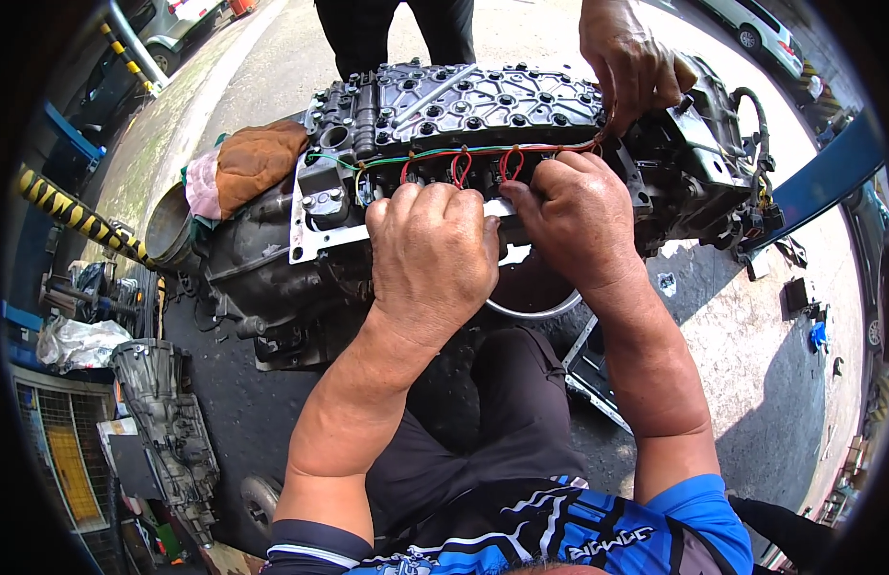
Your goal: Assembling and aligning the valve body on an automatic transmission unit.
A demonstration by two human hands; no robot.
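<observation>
A vehicle gearbox (pixel 248 273) lies across the work area, its bolted metal valve body (pixel 521 101) on top. Along the valve body's near side runs a wiring harness (pixel 435 152) with red loops and green and white wires. My left hand (pixel 433 251) is closed at the near edge, below the red loops; its fingertips are hidden. Closed beside it, my right hand (pixel 581 216) has thumb and fingers curled just under the harness, and whatever they grip is hidden. Another person's hand (pixel 636 72) reaches down to the harness's right end. A thin metal rod (pixel 433 96) rests on the valve body.
A brown and pink rag (pixel 258 163) lies at the gearbox's left end. A round container (pixel 550 313) sits below my hands. Another gearbox (pixel 167 422) stands at lower left. A blue post (pixel 818 192) rises at right. The other person's legs (pixel 397 34) stand opposite.
</observation>
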